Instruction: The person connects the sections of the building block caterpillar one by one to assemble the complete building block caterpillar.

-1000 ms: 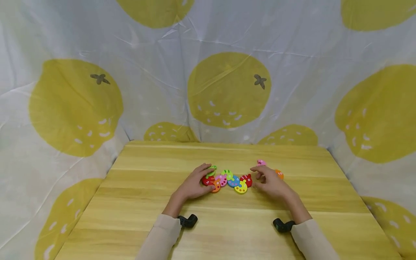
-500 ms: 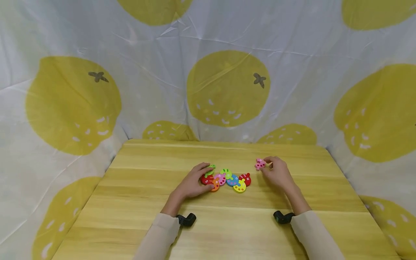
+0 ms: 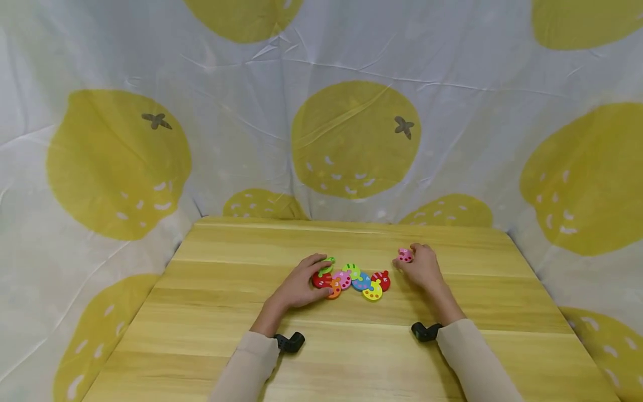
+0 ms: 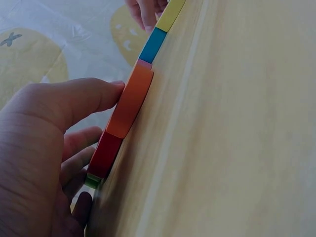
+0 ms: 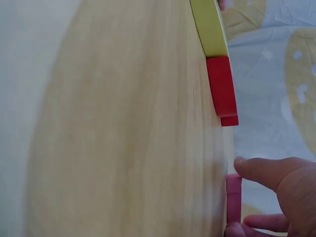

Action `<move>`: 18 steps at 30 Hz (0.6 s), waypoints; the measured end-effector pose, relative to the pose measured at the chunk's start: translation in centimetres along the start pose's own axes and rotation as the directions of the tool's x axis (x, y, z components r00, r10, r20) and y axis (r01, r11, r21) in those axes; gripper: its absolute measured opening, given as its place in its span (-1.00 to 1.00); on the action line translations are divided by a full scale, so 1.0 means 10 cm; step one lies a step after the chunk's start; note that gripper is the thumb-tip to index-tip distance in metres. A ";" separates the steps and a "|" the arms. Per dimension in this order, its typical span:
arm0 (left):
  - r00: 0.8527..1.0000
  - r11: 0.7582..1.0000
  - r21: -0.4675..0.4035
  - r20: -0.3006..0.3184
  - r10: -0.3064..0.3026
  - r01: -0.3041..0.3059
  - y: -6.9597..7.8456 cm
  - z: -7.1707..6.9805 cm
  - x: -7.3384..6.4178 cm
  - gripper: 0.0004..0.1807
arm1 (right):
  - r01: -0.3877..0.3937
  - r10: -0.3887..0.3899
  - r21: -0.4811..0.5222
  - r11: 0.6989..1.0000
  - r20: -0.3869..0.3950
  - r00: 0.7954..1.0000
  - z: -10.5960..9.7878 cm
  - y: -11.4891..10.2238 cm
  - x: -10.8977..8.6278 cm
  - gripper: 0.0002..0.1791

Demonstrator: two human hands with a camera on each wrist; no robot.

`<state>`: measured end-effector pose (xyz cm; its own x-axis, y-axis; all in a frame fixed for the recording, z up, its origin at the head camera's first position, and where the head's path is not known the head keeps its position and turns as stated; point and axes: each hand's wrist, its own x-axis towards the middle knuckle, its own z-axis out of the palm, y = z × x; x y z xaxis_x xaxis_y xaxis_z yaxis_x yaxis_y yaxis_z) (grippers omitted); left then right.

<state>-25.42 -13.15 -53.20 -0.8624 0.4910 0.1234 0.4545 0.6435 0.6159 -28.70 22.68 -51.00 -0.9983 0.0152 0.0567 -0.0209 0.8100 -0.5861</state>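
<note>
A curved row of joined, numbered puzzle pieces lies flat on the wooden table. Over its left end rests my left hand [image 3: 300, 286], thumb touching the orange piece [image 4: 131, 101] and fingers spread near the red piece marked 2 [image 3: 320, 281] and the green end piece [image 3: 329, 264]. Blue [image 3: 361, 282], yellow [image 3: 373, 291] and red number 8 [image 3: 383, 280] pieces make up the right end. Beyond that end, apart from the row, my right hand [image 3: 422, 269] pinches a loose pink dotted piece [image 3: 404, 255] between thumb and fingers, at the tabletop.
The wooden table [image 3: 361, 352] ends at a hanging cloth [image 3: 241, 134] printed with yellow lemons, behind and at both sides. Black wrist cameras [image 3: 290, 342] sit by both sleeves.
My right hand has gone from beside the red number 8 piece to the loose pink piece and now pinches it. The pink piece has turned. The orange number 10 piece has become hidden. My left hand stays put.
</note>
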 end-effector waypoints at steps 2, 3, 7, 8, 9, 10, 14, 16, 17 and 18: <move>1.000 1.000 -0.001 0.002 0.002 -0.002 0.00 0.00 0.01 -0.23 | 0.006 -0.006 -0.003 1.000 0.003 1.000 0.00 0.00 0.00 -0.27; 1.000 1.000 -0.001 0.004 0.000 0.000 0.00 0.00 0.01 -0.23 | 0.014 -0.014 -0.007 1.000 0.008 1.000 0.00 0.00 0.00 -0.31; 1.000 1.000 -0.011 0.000 -0.004 0.004 0.01 0.00 0.01 -0.23 | 0.076 -0.075 -0.029 0.997 0.047 0.996 -0.02 0.01 -0.02 -0.44; 1.000 1.000 -0.012 -0.002 -0.002 0.002 0.01 0.00 0.01 -0.24 | 0.087 -0.085 -0.034 0.996 0.056 0.995 -0.03 0.02 -0.02 -0.44; 1.000 1.000 -0.016 -0.002 -0.003 0.003 0.01 0.00 0.01 -0.23 | 0.096 -0.094 -0.033 0.995 0.063 0.994 -0.04 0.02 -0.03 -0.45; 1.000 1.000 -0.018 -0.004 -0.003 0.003 0.00 0.00 0.01 -0.23 | 0.102 -0.100 -0.029 0.994 0.071 0.993 -0.04 0.03 -0.04 -0.44; 1.000 1.000 -0.008 -0.004 0.007 -0.007 0.00 -0.01 0.01 -0.23 | 0.116 -0.115 -0.011 0.993 0.074 0.991 -0.05 0.03 -0.08 -0.44; 1.000 1.000 0.002 0.002 0.007 -0.007 0.00 0.00 0.01 -0.21 | 0.117 -0.117 0.008 0.993 0.081 0.990 -0.06 0.03 -0.11 -0.44; 1.000 1.000 0.008 0.006 0.005 -0.005 0.01 0.00 0.01 -0.20 | 0.121 -0.122 0.014 0.993 0.083 0.989 -0.07 0.04 -0.13 -0.45; 1.000 1.000 0.010 0.007 0.003 -0.003 0.01 0.00 0.01 -0.19 | 0.121 -0.123 0.024 0.992 0.086 0.989 -0.08 0.03 -0.16 -0.45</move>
<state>-25.48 -13.03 -53.17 -0.8595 0.4968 0.1200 0.4594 0.6481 0.6074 -27.10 23.38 -50.67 -0.9892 -0.1349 0.0580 -0.1428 0.7913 -0.5945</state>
